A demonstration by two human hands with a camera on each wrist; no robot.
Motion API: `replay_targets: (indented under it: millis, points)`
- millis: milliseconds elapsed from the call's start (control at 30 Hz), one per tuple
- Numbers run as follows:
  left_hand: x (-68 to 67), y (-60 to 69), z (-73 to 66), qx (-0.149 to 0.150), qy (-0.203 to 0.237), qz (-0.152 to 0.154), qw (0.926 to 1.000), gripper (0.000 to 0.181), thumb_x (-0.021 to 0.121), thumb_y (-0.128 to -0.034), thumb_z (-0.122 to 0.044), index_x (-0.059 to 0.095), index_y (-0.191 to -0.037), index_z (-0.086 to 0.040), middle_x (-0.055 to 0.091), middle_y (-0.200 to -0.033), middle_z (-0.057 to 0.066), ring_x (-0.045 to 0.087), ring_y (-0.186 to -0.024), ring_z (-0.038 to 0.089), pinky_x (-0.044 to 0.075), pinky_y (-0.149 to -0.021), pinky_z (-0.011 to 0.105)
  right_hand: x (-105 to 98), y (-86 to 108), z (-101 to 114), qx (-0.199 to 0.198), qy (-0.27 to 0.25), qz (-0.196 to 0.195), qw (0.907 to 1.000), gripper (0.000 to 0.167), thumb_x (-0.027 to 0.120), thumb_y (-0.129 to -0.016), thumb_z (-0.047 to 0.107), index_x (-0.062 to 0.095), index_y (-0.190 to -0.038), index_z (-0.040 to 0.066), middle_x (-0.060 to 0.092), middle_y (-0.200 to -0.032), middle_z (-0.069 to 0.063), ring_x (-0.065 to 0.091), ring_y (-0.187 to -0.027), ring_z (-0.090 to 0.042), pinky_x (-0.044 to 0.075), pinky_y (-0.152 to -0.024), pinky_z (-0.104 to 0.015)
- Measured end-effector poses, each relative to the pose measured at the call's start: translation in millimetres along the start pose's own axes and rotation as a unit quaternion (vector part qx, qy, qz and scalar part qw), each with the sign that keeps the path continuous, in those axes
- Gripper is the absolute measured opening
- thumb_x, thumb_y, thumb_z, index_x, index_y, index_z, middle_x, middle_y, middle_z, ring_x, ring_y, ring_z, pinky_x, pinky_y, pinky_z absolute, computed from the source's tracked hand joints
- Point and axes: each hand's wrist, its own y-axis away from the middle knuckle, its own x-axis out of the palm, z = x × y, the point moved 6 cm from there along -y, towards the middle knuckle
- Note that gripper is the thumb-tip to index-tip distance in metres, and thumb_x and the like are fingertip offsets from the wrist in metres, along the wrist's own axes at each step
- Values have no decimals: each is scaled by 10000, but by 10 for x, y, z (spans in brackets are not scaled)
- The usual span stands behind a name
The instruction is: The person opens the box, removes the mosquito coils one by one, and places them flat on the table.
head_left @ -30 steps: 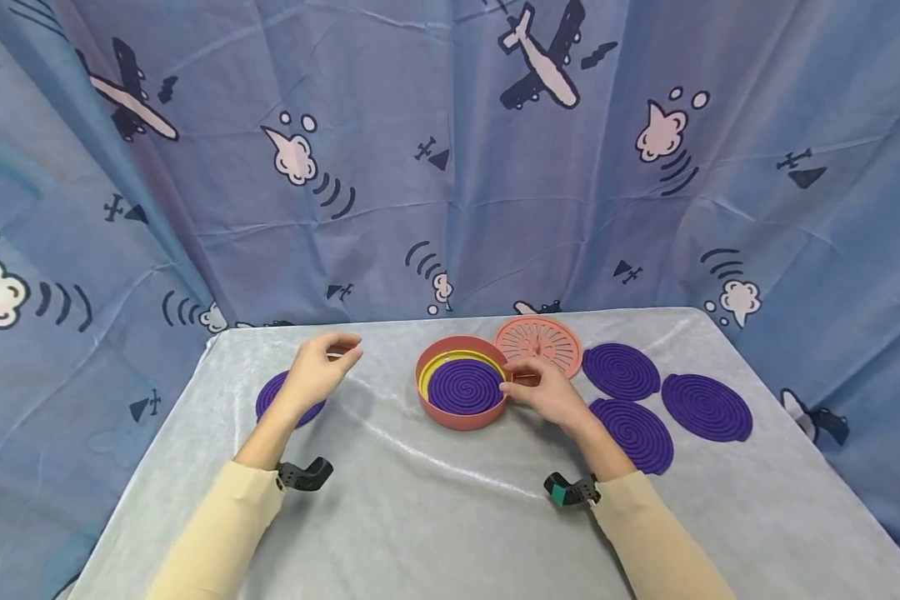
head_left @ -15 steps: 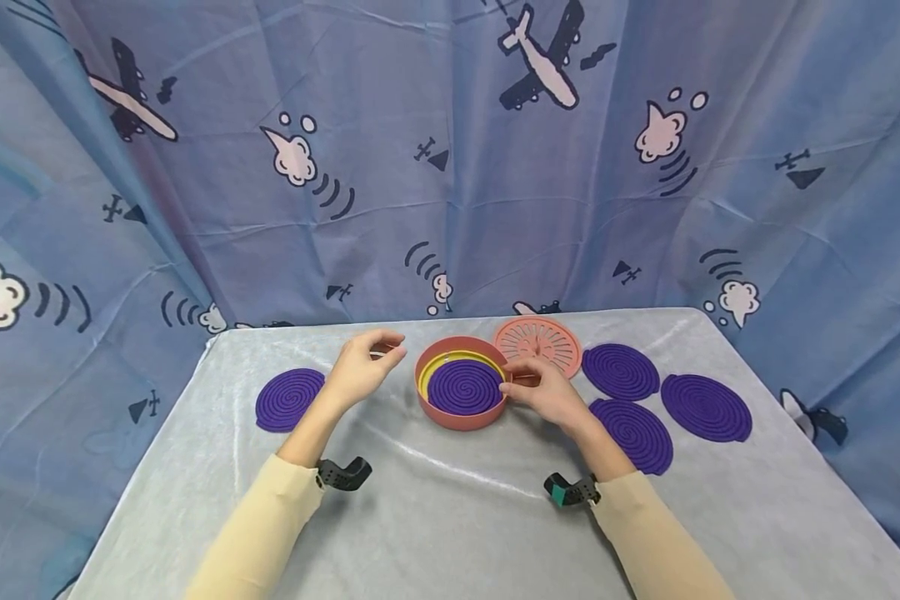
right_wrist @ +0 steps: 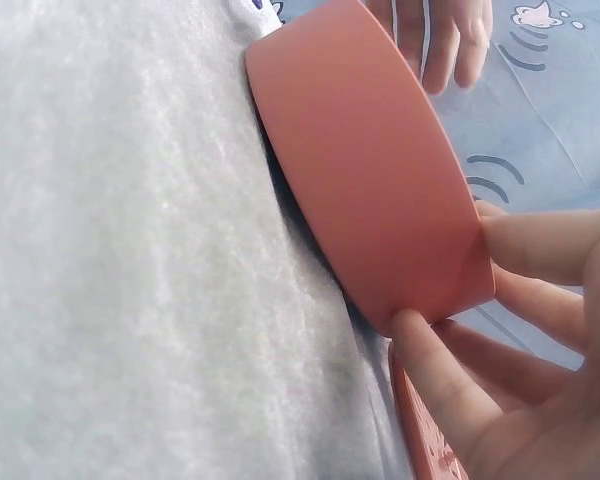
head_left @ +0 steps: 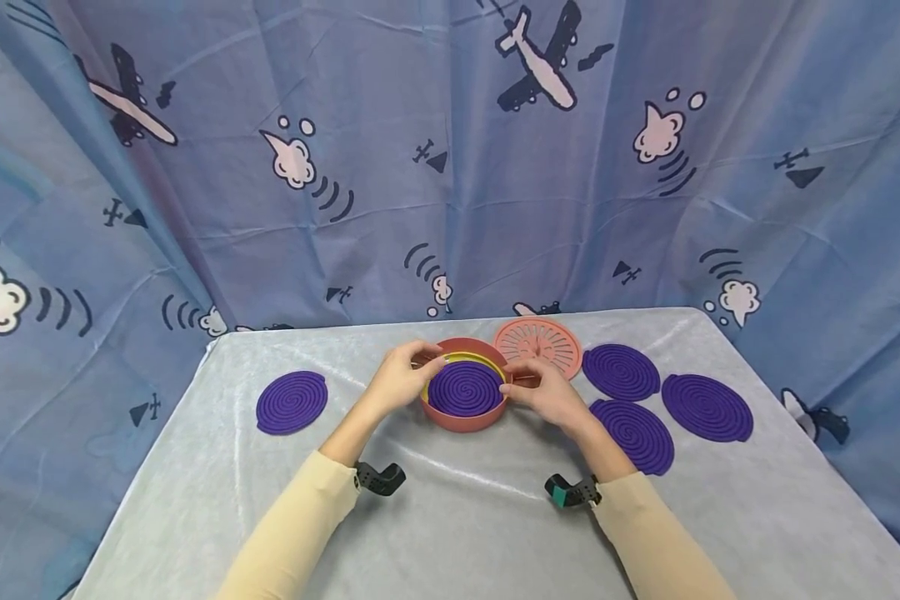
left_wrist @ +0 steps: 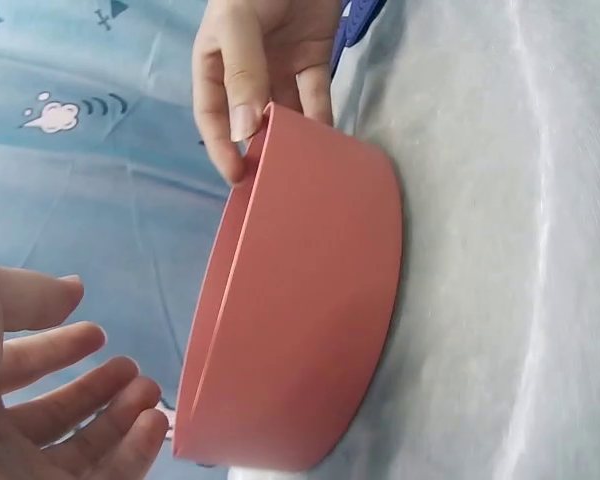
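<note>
In the head view, a round salmon-coloured mosquito coil holder (head_left: 462,422) stands on the table, with a yellow ring (head_left: 487,361) and a purple spiral mosquito coil (head_left: 466,388) inside. My right hand (head_left: 546,390) pinches its right wall; the right wrist view shows thumb and fingers on both sides of the rim. My left hand (head_left: 403,379) hovers at the left rim. Its fingers (left_wrist: 75,390) are spread, loosely bent and apart from the wall in the left wrist view. The holder's inside is hidden from both wrist views.
A slotted salmon lid (head_left: 562,346) with a small knob lies behind the right hand. Several purple coils lie around: one coil (head_left: 292,402) at the left, others such as the far-right coil (head_left: 707,407) at the right. A patterned curtain (head_left: 450,167) hangs behind the table (head_left: 457,533).
My left hand has moved right, from above the left coil to the holder's left rim, uncovering that coil. The right hand stays on the holder, which has not moved.
</note>
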Motion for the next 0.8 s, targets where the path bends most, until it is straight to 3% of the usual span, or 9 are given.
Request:
replay_targets:
  millis: [200,367,467,633,800]
  points:
    - [162,-81,-24,-72,-124,192,9997,306,662,-994,-201,690,-1225,-3,715,-1142,108,672,-1058,260,548,-962,406,13,120,254,31,60,33,10000,427,713,-951,66,582,-1309,-126,608,-1255,-323,612,-1133,-417,562,-860,-272]
    - [297,-194,-60,-19,-296,393,9988,312,649,-1002,-208,682,-1228,4,713,-1142,112,668,-1065,256,546,-963,400,2,139,294,41,49,30,10000,432,715,-954,83,583,-1312,-121,606,-1256,-321,609,-1140,-423,568,-903,-367]
    - [374,-249,-60,-75,-456,552,9974,323,646,-1000,-214,679,-1234,6,709,-1143,119,662,-1070,252,543,-966,402,-4,70,157,42,65,-1,10000,443,720,-955,103,585,-1322,-105,610,-1262,-305,611,-1146,-415,566,-922,-412]
    - [455,-299,-18,-180,-706,723,9947,329,648,-993,-236,683,-1234,-14,698,-1156,118,636,-1095,253,521,-985,419,-14,-44,-104,46,42,-63,10000,471,759,-939,191,614,-1321,-42,637,-1251,-239,634,-1127,-348,574,-908,-382]
    - [491,-340,41,-264,-779,745,9938,316,662,-985,-222,687,-1220,-13,695,-1140,127,633,-1082,262,520,-977,424,-16,-48,-104,6,22,-59,10000,478,770,-931,206,620,-1312,-40,644,-1245,-231,641,-1114,-326,577,-895,-353]
